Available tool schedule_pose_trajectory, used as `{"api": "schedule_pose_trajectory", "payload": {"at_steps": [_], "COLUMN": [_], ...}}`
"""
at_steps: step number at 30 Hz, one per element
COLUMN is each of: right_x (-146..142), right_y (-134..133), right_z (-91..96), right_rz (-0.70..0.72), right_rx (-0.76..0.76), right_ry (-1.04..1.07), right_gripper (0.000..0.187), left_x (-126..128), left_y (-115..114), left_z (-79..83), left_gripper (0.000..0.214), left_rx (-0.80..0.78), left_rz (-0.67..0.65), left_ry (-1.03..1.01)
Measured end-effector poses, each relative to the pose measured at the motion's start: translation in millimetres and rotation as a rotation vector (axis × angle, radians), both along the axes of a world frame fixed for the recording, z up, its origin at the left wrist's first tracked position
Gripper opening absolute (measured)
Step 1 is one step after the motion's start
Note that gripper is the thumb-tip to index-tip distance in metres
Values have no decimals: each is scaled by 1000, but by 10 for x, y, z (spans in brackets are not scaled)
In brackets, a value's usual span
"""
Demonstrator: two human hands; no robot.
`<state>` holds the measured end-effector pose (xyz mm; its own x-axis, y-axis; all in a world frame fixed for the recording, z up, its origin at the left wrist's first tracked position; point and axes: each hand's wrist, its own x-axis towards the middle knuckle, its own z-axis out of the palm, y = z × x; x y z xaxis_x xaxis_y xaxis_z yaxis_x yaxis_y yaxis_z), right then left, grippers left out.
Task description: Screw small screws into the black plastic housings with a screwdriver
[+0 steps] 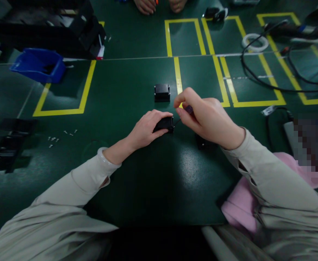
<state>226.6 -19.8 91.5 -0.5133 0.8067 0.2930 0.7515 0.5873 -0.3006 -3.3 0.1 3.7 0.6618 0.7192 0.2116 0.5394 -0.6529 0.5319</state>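
Observation:
My left hand [151, 127] is closed around a small black block-shaped part [164, 124] and holds it on the green table. Pinched in my right hand [202, 113] is a screwdriver [189, 109] with a dark handle, mostly hidden by the fingers. Its thin shaft points left toward the end of the held part, where small shiny screw heads show. Another black block-shaped part [162, 92] stands just beyond my hands. Under my right wrist a further black part [203, 142] is partly covered.
Several loose screws [53, 139] lie at left, near black parts [8, 148]. A blue bin [39, 65] and a black rack [52, 29] stand farther back. Cables, a white tape ring [255, 42] and a pink cloth [242, 206] are at right. Another person's hands [146, 5] rest at the far edge.

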Motion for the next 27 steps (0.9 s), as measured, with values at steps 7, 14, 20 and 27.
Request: {"api": "schedule_pose_trajectory", "payload": {"at_steps": [7, 14, 20, 27], "right_x": [4, -2, -2, -4], "right_y": [1, 3, 4, -2], "right_z": [3, -6, 5, -2], "right_rz": [15, 12, 14, 11], "right_rx": [-18, -26, -23, -29], "right_ry": [4, 5, 16, 1], "right_gripper": [26, 25, 25, 25], "left_x": [3, 1, -1, 1], "left_y": [5, 2, 3, 3], "left_z": [-7, 7, -5, 1], "left_gripper": [45, 44, 44, 44], "left_rx": [23, -4, 18, 7], "left_rz": [-5, 2, -3, 2], "left_ry": [-4, 5, -9, 1]}}
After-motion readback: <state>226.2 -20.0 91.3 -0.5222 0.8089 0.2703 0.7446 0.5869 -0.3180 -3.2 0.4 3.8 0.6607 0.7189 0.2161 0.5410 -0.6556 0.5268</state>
